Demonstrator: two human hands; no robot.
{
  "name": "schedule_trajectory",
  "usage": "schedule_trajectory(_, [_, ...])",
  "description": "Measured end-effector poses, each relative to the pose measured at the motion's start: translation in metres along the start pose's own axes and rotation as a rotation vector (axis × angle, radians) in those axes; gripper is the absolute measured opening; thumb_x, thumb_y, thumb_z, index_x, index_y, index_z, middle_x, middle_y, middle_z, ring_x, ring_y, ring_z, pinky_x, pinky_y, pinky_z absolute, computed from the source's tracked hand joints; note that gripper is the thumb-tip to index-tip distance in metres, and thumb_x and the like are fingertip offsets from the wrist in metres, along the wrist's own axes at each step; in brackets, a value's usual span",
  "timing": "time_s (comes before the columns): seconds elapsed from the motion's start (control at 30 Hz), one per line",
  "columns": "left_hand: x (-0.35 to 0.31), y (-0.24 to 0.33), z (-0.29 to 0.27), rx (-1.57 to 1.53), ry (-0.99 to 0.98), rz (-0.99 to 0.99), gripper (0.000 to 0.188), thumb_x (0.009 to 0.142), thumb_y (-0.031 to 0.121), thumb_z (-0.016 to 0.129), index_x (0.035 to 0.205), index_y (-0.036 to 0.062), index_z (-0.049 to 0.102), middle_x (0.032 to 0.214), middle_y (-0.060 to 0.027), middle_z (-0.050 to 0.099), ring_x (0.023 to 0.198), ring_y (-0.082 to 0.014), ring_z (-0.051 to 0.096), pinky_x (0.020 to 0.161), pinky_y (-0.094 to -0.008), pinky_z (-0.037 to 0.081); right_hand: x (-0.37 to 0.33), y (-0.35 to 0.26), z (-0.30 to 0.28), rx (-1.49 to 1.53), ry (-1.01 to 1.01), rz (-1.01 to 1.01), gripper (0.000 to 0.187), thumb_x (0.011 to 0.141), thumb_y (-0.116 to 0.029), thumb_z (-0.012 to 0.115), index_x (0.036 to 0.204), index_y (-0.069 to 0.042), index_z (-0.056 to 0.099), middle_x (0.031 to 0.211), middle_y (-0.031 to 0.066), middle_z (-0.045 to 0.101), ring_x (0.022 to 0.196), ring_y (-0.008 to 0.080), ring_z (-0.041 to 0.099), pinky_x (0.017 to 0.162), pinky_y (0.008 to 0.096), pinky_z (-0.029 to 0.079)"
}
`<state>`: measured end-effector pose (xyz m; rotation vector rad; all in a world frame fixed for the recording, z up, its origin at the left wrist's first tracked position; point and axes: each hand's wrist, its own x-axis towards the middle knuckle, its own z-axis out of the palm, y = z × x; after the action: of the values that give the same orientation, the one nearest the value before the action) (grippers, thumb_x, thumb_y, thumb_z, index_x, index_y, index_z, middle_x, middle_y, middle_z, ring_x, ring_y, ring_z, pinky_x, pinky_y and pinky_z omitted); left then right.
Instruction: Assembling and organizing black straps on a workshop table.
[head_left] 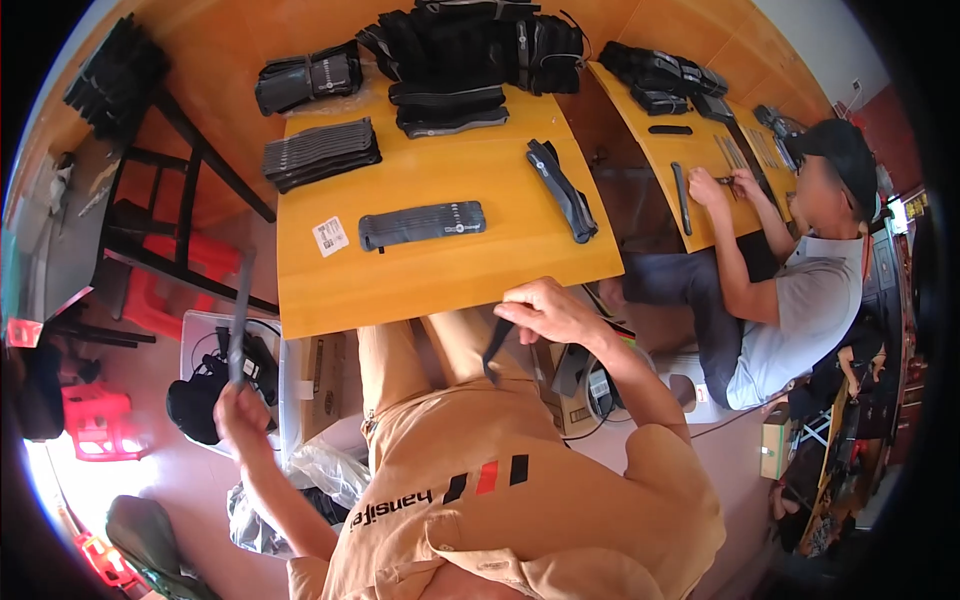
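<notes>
Off the table's left side, my left hand (243,412) is closed around the lower end of a long, narrow grey strip (240,315), which points upward. My right hand (548,312) is at the table's front edge, its fingers pinched on a short black strap (494,350) that hangs down over my lap. On the yellow table (400,290) between them lies a flat dark grey fabric pouch (422,225) with ribbed rows. A white printed label (330,236) sits just left of it. To the right rests a folded grey and black pouch (562,190).
Stacked pouches (320,153) and black bundles (470,45) fill the table's back. At the right, a co-worker (800,290) handles something small at a second table (650,150). A plastic bin (285,400) with black items stands low on the left, near red stools (100,420).
</notes>
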<state>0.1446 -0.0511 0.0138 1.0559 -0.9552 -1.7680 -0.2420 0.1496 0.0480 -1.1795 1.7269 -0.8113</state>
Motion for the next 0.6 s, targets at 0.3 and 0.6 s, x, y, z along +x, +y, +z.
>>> schedule_trajectory(0.3, [0.053,-0.118,0.058,0.044,0.058,-0.258,0.021,0.090,0.021,0.049,0.076,0.0065,0.053,0.059,0.0003,0.048,0.045,-0.0091,0.045,0.040,-0.0210,0.039,0.001,0.001,0.012,-0.124,0.156,-0.128,0.013,0.087,-0.012,0.059,0.083,0.000,0.063,0.059,0.0094,0.057,0.049,0.0174,0.060,0.045,0.0266,0.043])
schedule_trajectory(0.6, [0.049,-0.095,0.060,0.209,-0.071,-0.456,0.034,0.087,0.033,0.053,0.089,-0.0001,0.061,0.067,-0.0059,0.059,0.052,-0.0148,0.057,0.048,-0.0237,0.049,-0.004,-0.002,0.002,-0.273,0.212,-0.249,0.002,0.077,-0.001,0.061,0.079,-0.002,0.062,0.064,0.0081,0.057,0.055,0.0211,0.055,0.052,0.0322,0.042])
